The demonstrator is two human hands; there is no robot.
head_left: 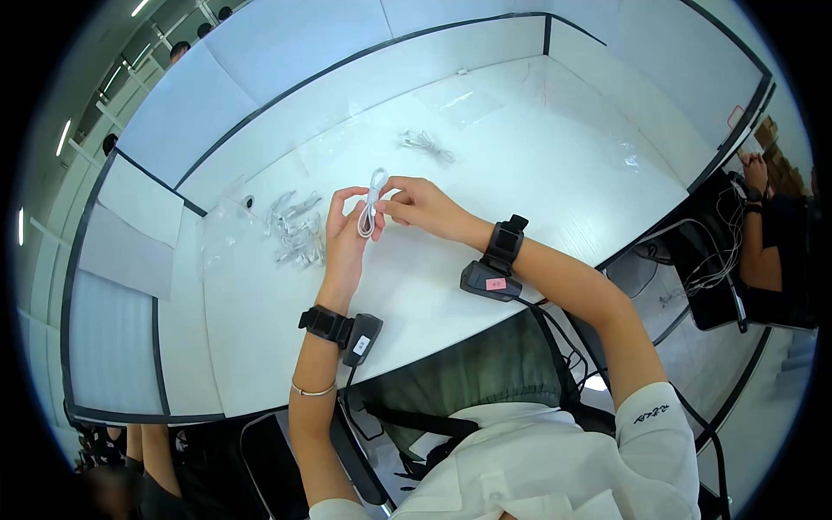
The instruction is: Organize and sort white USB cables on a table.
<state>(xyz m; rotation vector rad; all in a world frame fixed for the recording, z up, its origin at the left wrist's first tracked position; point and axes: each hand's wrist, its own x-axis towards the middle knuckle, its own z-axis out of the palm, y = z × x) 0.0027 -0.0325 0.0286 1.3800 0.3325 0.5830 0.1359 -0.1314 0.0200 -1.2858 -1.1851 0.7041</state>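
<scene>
A coiled white cable is held up over the white table, its loops hanging upright between my two hands. My left hand grips it from the left, thumb and fingers closed around its middle. From the right, my right hand pinches the same bundle with thumb and forefinger. Just left of my left hand lies a pile of bundled white cables. Farther back on the table is a smaller group of white cables.
Low white partitions edge the table. Clear plastic bags lie at the left, with more plastic at the right. A small dark round object sits near the left partition. Another person's arm shows at far right, beside loose cables.
</scene>
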